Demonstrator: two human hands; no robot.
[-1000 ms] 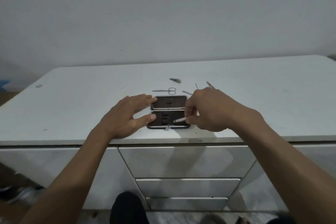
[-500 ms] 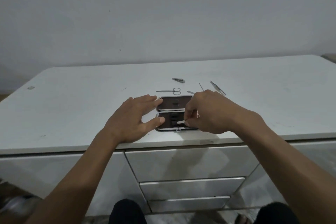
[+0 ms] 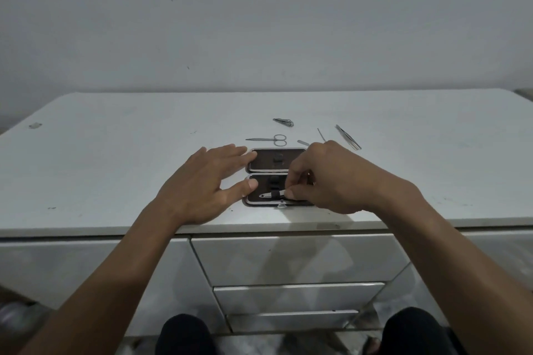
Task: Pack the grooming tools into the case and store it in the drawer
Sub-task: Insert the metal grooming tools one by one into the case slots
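Note:
A small brown case (image 3: pixel 261 163) lies open flat near the front edge of the white cabinet top (image 3: pixel 115 158). My right hand (image 3: pixel 331 179) pinches a slim metal tool (image 3: pixel 271 195) that lies under an elastic loop in the near half of the case. My left hand (image 3: pixel 202 184) rests with straight fingers against the case's left edge. Behind the case lie small scissors (image 3: pixel 269 140), a nail clipper (image 3: pixel 284 122), tweezers (image 3: pixel 348 137), a thin pick (image 3: pixel 321 134) and a flat tool (image 3: pixel 302 142) partly hidden by my right hand.
Below the top, a wide drawer (image 3: pixel 297 259) and two shallower drawers (image 3: pixel 297 297) are all closed. My knees (image 3: pixel 184 334) show at the bottom. A small scrap (image 3: pixel 35 125) lies at the far left of the top. A plain wall stands behind.
My right hand has slid the slim metal tool leftwards into the near half of the case, under the loop. My left hand stays at the case's left edge.

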